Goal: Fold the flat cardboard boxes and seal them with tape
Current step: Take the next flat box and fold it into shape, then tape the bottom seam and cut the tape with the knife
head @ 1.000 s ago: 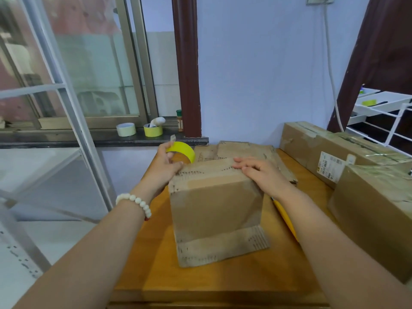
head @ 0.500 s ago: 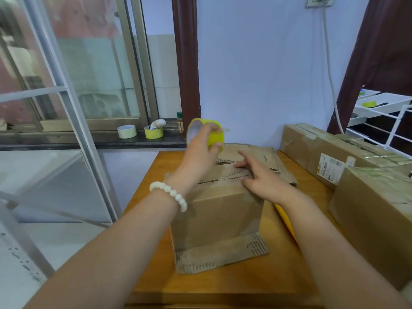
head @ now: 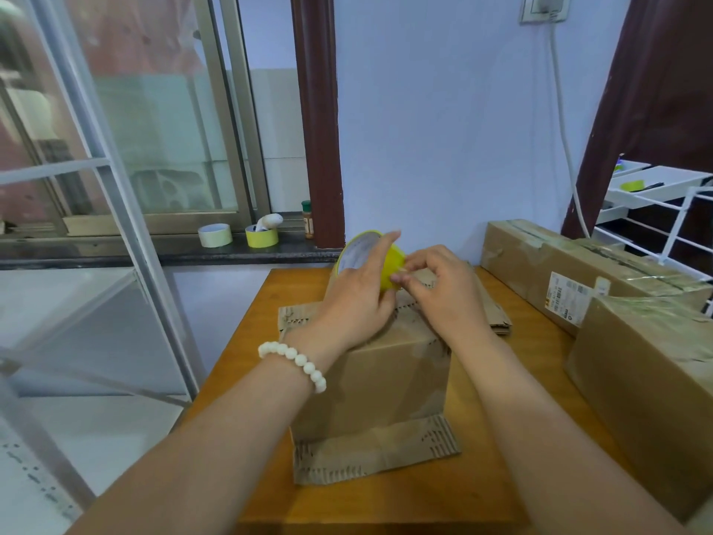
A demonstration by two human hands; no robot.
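A brown cardboard box (head: 380,384) stands folded up in the middle of the wooden table (head: 424,496), with a flap lying flat on the table toward me. Above the box's top, my left hand (head: 357,299) grips a yellow tape roll (head: 391,264) with a white core. My right hand (head: 440,295) is beside it and pinches at the roll's outer edge with thumb and forefinger. Flat cardboard pieces (head: 490,314) lie behind the box, partly hidden by my hands.
Two taped cardboard boxes (head: 578,272) (head: 648,388) crowd the table's right side. On the windowsill at the back left sit a white tape roll (head: 215,235), a yellow roll (head: 262,235) and a small bottle (head: 307,220). A white wire rack (head: 663,210) stands far right.
My left hand lifted the tape roll from the box's left side to above its top. My right hand left the box top and now pinches the roll's edge.
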